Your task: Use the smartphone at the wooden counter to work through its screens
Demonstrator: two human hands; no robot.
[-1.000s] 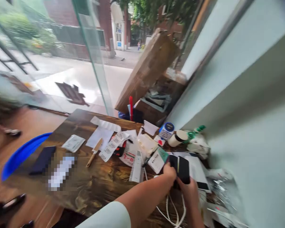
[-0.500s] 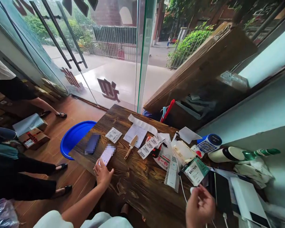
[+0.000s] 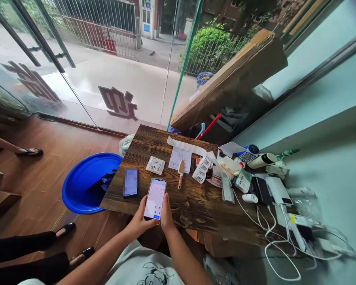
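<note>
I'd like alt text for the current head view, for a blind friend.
A person's left hand and right hand hold a lit phone at a wooden table. On the table lie another phone, a knife-shaped tool and numbered labels; at left, a blue tub.

Phone [image 3: 155,196] text too small, other phone's screen [image 3: 131,182] blurred

Both forearms [image 3: 99,255] angle inward, the hands [image 3: 140,223] curled close together.

Blue tub [image 3: 77,178] beside wooden table [image 3: 204,208]
</note>
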